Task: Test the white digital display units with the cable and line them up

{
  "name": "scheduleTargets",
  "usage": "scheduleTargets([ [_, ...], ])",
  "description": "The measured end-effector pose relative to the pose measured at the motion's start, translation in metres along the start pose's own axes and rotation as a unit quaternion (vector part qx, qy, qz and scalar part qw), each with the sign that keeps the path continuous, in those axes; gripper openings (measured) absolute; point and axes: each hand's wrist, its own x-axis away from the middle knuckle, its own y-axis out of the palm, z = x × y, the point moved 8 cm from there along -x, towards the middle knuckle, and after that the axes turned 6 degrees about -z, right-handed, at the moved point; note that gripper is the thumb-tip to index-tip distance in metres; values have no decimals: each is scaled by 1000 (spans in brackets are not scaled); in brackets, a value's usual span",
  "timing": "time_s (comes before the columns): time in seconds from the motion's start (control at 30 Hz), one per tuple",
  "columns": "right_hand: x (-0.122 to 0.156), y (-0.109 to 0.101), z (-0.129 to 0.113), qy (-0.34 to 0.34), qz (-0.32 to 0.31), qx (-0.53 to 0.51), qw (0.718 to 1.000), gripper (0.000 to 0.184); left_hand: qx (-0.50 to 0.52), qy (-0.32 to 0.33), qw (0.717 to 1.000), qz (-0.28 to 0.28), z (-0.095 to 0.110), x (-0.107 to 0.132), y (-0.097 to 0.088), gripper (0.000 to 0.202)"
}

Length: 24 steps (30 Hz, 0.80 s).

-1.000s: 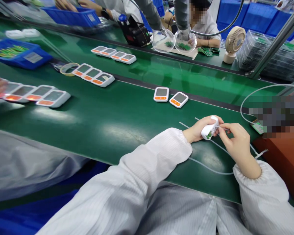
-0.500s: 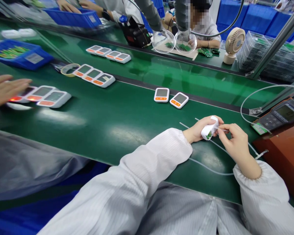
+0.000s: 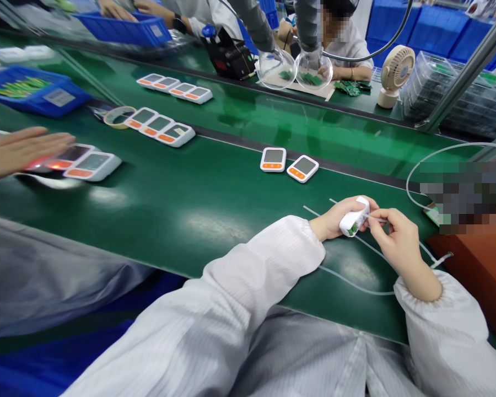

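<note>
My left hand (image 3: 339,216) is closed around a small white electronic device (image 3: 349,224), held tilted on its edge above the green bench. Green circuit board shows at the device's near end. My right hand (image 3: 397,238) pinches a thin translucent tube (image 3: 381,220) against the device's side; whether its tip is inside a hole I cannot tell. More translucent tubing (image 3: 355,285) runs under my wrists across the bench. Beyond my hands lie two white devices with grey screens and orange button strips, one at left (image 3: 273,159) and one turned at right (image 3: 302,168).
A co-worker's hand (image 3: 28,148) hovers over a row of similar devices at left. Three more devices (image 3: 160,127) lie by a tape roll (image 3: 118,117); others (image 3: 174,88) stand on the far green strip. At right are a brown box (image 3: 475,259) and a metal post (image 3: 465,69).
The co-worker's hand at left has moved right over the devices. The row on the far strip has shifted left. My hands, the held device and the tube look nearly unchanged.
</note>
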Motion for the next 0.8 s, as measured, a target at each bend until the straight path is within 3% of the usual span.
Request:
scheduleTargets([
  [0.8,2,6,5,21,-3,-20,1000,16,18,0,1000,-7,1,1,4,48],
])
